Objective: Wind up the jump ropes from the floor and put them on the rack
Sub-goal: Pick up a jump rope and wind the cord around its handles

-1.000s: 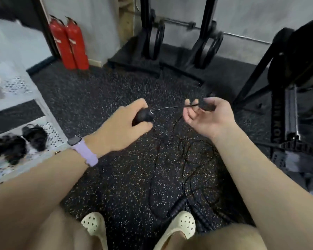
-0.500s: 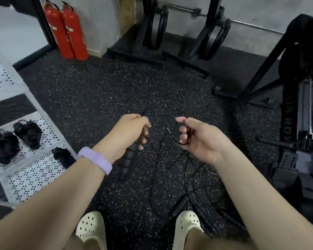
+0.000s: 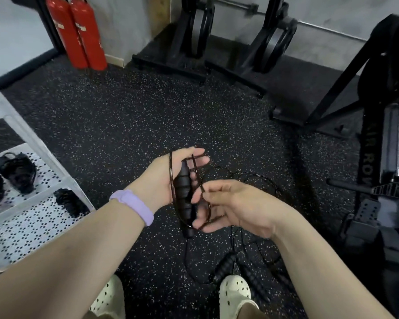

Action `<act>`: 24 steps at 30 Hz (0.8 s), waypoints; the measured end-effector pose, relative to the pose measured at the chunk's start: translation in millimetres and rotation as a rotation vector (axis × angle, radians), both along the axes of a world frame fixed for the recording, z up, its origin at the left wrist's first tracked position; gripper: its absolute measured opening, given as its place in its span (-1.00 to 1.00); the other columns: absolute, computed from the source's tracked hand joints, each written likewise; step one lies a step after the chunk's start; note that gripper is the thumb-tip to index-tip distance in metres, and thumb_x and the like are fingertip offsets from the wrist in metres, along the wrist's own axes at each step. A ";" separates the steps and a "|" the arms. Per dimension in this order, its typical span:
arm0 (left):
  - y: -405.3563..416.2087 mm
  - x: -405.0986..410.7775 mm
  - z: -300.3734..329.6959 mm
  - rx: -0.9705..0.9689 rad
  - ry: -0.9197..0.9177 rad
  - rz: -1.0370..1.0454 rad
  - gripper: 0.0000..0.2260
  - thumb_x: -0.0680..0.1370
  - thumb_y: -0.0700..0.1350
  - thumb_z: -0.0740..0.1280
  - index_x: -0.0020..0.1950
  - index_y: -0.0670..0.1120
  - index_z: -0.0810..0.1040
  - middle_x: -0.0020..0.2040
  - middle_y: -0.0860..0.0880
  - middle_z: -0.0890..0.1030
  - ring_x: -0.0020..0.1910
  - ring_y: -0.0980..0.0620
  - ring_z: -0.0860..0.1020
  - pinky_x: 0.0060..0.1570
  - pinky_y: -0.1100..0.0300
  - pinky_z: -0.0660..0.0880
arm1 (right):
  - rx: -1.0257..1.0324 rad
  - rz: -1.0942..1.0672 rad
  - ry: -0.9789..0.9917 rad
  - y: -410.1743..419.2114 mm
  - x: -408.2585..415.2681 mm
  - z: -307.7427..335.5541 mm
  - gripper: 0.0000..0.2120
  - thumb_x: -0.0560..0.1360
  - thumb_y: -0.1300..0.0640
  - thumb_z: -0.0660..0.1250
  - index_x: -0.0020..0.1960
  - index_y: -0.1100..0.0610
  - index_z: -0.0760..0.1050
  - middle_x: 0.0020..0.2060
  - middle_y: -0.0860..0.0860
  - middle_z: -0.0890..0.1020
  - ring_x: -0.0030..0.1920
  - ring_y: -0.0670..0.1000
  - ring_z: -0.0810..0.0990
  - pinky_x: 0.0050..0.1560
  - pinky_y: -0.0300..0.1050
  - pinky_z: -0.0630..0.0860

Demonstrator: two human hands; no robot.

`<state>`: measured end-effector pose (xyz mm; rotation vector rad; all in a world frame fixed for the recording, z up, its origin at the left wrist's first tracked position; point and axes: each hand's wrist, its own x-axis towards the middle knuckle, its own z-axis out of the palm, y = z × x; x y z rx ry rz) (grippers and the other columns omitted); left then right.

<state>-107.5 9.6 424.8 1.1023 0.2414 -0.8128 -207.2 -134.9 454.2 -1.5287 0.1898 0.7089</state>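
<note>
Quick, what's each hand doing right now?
Left hand: holds the jump rope handle, cord looped around it.
Right hand: pinches the cord.

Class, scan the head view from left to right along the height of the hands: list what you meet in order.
White perforated rack → purple wristband → left hand holding a jump rope handle → right hand pinching the cord → rowing machine.
</note>
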 end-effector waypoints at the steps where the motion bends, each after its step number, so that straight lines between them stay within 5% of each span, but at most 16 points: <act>1: 2.7 -1.9 3.3 0.082 -0.142 -0.034 -0.80 0.66 -0.02 0.32 0.11 -0.07 0.69 -0.21 0.00 0.66 -0.48 0.10 0.42 -0.45 0.27 0.42 | -0.046 -0.017 0.007 -3.4 -1.1 -0.2 -0.73 0.73 0.26 0.14 0.18 0.19 0.62 0.03 0.17 0.69 0.08 0.12 0.71 0.10 0.02 0.66; 3: 9.0 -6.4 10.8 0.219 -0.464 -0.204 -0.81 0.67 -0.02 0.31 0.15 0.02 0.71 -0.26 0.01 0.60 -0.40 0.08 0.43 -0.38 0.20 0.44 | -0.157 -0.167 0.005 -10.1 -1.1 -1.8 -0.71 0.73 0.21 0.14 0.27 0.17 0.61 0.20 0.12 0.69 0.18 0.09 0.69 0.17 0.03 0.66; 5: 13.0 -15.4 22.3 0.204 -0.610 -0.376 -0.79 0.68 -0.04 0.29 0.17 0.07 0.71 -0.32 0.02 0.54 -0.37 0.07 0.44 -0.31 0.19 0.48 | -0.161 -0.404 0.038 -13.9 0.4 -2.6 -0.62 0.75 0.02 0.09 0.29 0.22 0.57 0.11 0.14 0.73 0.09 0.11 0.73 0.15 0.07 0.66; 8: 13.8 -34.4 34.4 0.199 -0.788 -0.634 -0.79 0.68 -0.04 0.28 0.11 0.01 0.72 -0.39 0.06 0.51 -0.36 0.03 0.45 -0.17 0.04 0.59 | 0.144 -0.615 0.157 -17.2 3.6 3.7 -0.37 0.72 -0.22 0.00 0.30 0.30 0.52 -0.02 0.14 0.74 -0.01 0.14 0.72 0.13 0.07 0.60; 10: 13.9 -44.7 35.3 0.217 -0.852 -0.778 -0.79 0.68 -0.01 0.29 0.12 0.03 0.72 -0.39 0.09 0.51 -0.35 0.04 0.47 -0.11 0.03 0.58 | 0.335 -0.706 0.211 -20.1 6.5 5.4 -0.36 0.72 -0.22 0.00 0.36 0.32 0.46 -0.12 0.11 0.73 -0.18 0.08 0.67 0.07 0.00 0.57; 13: 16.7 -48.0 42.7 0.206 -0.817 -0.901 -0.80 0.68 0.03 0.30 0.10 0.22 0.72 -0.34 0.00 0.54 -0.31 0.04 0.49 -0.09 0.09 0.55 | 0.506 -0.915 0.270 -29.4 14.2 -4.1 -0.52 0.74 -0.09 0.07 0.40 0.29 0.41 -0.15 0.13 0.73 -0.35 0.04 0.68 -0.32 -0.11 0.59; 16: 18.8 -42.9 45.0 0.265 -0.808 -0.997 -0.68 0.68 0.02 0.29 -0.17 0.33 0.69 -0.17 -0.19 0.67 -0.26 -0.02 0.52 -0.01 -0.12 0.57 | 0.477 -1.020 0.262 -42.4 16.2 -13.0 -0.67 0.75 0.03 0.06 0.14 0.24 0.50 -0.41 0.01 0.58 -0.51 -0.05 0.52 -0.38 -0.16 0.45; 19: 17.1 -36.8 31.6 0.468 -0.765 -0.884 -0.80 0.67 0.12 0.26 0.09 0.19 0.69 -0.23 0.01 0.70 -0.35 0.06 0.51 -0.24 0.07 0.54 | 0.337 -0.980 0.140 -55.6 14.7 -11.6 -0.76 0.74 0.15 0.08 0.09 0.18 0.51 -0.53 -0.09 0.31 -0.57 -0.11 0.26 -0.48 -0.22 0.28; 22: 13.4 -22.7 8.2 0.587 -0.637 -0.539 -0.79 0.68 0.09 0.26 0.17 0.03 0.62 -0.17 -0.02 0.69 -0.43 0.09 0.49 -0.39 0.13 0.48 | 0.403 -0.785 0.014 -60.4 11.8 -0.5 -0.78 0.70 0.19 0.14 0.06 0.18 0.57 -0.53 -0.09 0.25 -0.57 -0.13 0.17 -0.51 -0.23 0.17; 24: 10.4 -13.4 1.6 0.612 -0.630 -0.378 -0.73 0.63 0.04 0.37 0.33 0.11 0.50 -0.07 -0.08 0.66 -0.45 0.08 0.50 -0.41 0.15 0.49 | 0.422 -0.644 -0.065 -60.5 9.7 7.9 -0.79 0.62 0.18 0.20 -0.02 0.18 0.61 -0.55 -0.09 0.24 -0.59 -0.13 0.15 -0.47 -0.18 0.09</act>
